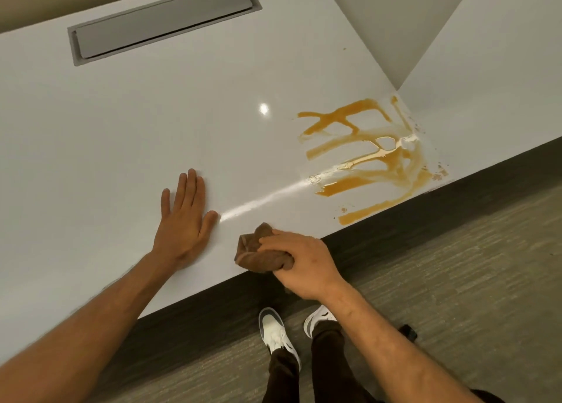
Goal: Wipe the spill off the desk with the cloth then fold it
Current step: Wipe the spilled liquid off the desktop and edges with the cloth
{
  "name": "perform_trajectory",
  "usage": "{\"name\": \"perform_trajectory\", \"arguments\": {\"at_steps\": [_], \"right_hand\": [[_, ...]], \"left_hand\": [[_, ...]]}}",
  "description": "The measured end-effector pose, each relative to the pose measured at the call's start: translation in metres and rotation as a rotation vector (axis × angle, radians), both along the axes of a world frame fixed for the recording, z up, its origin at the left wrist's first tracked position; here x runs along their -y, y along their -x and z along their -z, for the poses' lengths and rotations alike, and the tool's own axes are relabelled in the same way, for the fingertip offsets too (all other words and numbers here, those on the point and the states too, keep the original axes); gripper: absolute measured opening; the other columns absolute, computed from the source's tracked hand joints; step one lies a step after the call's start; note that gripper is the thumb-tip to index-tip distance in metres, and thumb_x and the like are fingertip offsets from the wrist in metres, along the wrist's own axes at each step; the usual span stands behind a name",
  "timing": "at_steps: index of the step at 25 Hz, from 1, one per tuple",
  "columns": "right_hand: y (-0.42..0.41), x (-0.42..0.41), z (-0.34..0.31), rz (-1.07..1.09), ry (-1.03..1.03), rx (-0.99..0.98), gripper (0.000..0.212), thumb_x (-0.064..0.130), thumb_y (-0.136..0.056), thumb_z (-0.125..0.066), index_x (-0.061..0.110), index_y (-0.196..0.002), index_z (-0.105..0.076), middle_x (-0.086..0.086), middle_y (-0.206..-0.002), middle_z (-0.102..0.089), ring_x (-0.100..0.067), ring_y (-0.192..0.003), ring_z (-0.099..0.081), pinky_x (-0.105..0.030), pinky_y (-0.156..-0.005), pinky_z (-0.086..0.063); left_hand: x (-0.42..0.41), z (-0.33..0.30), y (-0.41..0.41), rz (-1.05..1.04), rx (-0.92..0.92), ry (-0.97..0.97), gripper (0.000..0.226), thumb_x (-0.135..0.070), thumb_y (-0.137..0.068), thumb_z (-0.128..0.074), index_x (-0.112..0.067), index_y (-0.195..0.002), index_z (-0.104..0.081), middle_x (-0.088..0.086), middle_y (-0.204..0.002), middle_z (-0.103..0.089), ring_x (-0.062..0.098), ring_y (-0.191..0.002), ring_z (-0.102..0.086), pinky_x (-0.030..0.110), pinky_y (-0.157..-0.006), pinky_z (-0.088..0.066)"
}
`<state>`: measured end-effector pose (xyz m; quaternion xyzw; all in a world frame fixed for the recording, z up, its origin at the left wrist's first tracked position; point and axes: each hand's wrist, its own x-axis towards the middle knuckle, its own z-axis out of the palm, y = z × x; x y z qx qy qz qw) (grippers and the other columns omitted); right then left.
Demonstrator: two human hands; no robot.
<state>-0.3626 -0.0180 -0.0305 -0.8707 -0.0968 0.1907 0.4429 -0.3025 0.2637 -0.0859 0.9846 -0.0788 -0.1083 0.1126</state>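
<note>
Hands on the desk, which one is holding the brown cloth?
The right hand holds the bunched brown cloth at the desk's front edge. The left hand lies flat and empty, palm down, fingers spread.

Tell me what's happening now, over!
Left hand flat on white desk. Right hand grips bunched brown cloth near desk edge. Orange spill still there, smeared. Path clear.

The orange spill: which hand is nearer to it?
Right. The right hand, bunching the brown cloth at the desk's front edge, sits just short of the orange spill; the left hand lies flat farther away.
</note>
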Motion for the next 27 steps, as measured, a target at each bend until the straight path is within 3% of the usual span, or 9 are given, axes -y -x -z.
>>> {"name": "perform_trajectory", "arguments": {"at_steps": [3,7,8,10,11,13,16,19,27], "right_hand": [[0.013,0.025,-0.020,0.463,-0.305,-0.149,0.061,0.002,-0.085,-0.067,0.056,-0.113,-0.069,0.013,-0.094,-0.076,-0.015,-0.058,-0.072,-0.029,-0.057,-0.060],[0.011,0.043,-0.026,0.845,-0.441,0.031,0.062,-0.005,-0.088,-0.064,0.050,-0.117,-0.069,0.003,-0.088,-0.075,-0.018,-0.052,-0.069,-0.025,-0.051,-0.056],[0.007,0.046,-0.023,0.885,-0.423,0.066,0.061,-0.004,-0.089,-0.064,0.050,-0.117,-0.068,0.000,-0.100,-0.074,-0.021,-0.061,-0.072,-0.029,-0.055,-0.059],[0.002,0.049,-0.009,0.898,-0.245,0.078,0.055,-0.001,-0.090,-0.065,0.039,-0.128,-0.065,0.001,-0.134,-0.063,-0.033,-0.110,-0.069,-0.050,-0.086,-0.061],[-0.001,0.048,-0.001,0.853,-0.096,0.064,0.055,0.000,-0.090,-0.066,0.030,-0.136,-0.061,0.002,-0.149,-0.053,-0.034,-0.136,-0.053,-0.058,-0.104,-0.051],[-0.001,0.041,0.014,0.674,0.214,0.037,0.062,0.004,-0.090,-0.067,0.021,-0.147,-0.051,-0.002,-0.164,-0.034,-0.028,-0.155,-0.020,-0.058,-0.122,-0.029],[-0.004,0.030,0.024,0.575,0.390,0.068,0.067,0.009,-0.088,-0.068,0.018,-0.151,-0.047,-0.008,-0.167,-0.028,-0.030,-0.157,-0.012,-0.057,-0.123,-0.027],[-0.017,0.024,0.025,0.588,0.409,0.058,0.066,0.012,-0.087,-0.069,0.017,-0.150,-0.049,-0.011,-0.165,-0.033,-0.031,-0.156,-0.018,-0.059,-0.120,-0.032],[-0.055,0.010,0.029,0.511,0.384,0.142,0.058,0.016,-0.086,-0.070,0.015,-0.143,-0.057,-0.014,-0.158,-0.044,-0.032,-0.153,-0.028,-0.050,-0.125,-0.024]], "left_hand": [[0.010,-0.005,-0.002,0.169,0.044,-0.001,0.081,-0.062,-0.104,-0.015,-0.015,-0.167,0.006,0.002,-0.176,0.014,0.018,-0.162,0.015,0.041,-0.129,0.017],[0.038,-0.006,-0.011,0.251,0.019,0.018,0.086,-0.069,-0.102,-0.015,-0.017,-0.167,0.009,0.000,-0.175,0.017,0.016,-0.162,0.016,0.040,-0.128,0.017],[0.043,-0.004,-0.015,0.238,0.009,0.018,0.087,-0.070,-0.101,-0.014,-0.017,-0.166,0.011,0.000,-0.175,0.018,0.016,-0.161,0.017,0.043,-0.129,0.016],[0.047,-0.002,-0.022,0.189,-0.022,0.001,0.090,-0.072,-0.099,-0.012,-0.016,-0.165,0.013,0.001,-0.174,0.021,0.016,-0.161,0.020,0.049,-0.129,0.013],[0.048,0.000,-0.024,0.166,-0.033,-0.010,0.090,-0.072,-0.099,-0.011,-0.016,-0.165,0.014,0.001,-0.174,0.022,0.016,-0.160,0.021,0.050,-0.129,0.012],[0.047,0.002,-0.022,0.143,-0.032,-0.015,0.089,-0.071,-0.100,-0.013,-0.017,-0.165,0.015,0.000,-0.174,0.022,0.014,-0.160,0.022,0.050,-0.130,0.010],[0.048,0.004,-0.021,0.139,-0.021,0.001,0.088,-0.070,-0.101,-0.016,-0.018,-0.166,0.014,-0.001,-0.174,0.021,0.013,-0.160,0.021,0.049,-0.131,0.008],[0.049,0.003,-0.022,0.132,-0.030,-0.005,0.089,-0.071,-0.101,-0.015,-0.018,-0.166,0.014,-0.001,-0.174,0.021,0.013,-0.160,0.020,0.050,-0.131,0.006],[0.050,0.002,-0.022,0.121,-0.025,0.013,0.089,-0.072,-0.100,-0.014,-0.019,-0.166,0.011,-0.001,-0.175,0.018,0.013,-0.161,0.018,0.050,-0.131,0.004]]}}
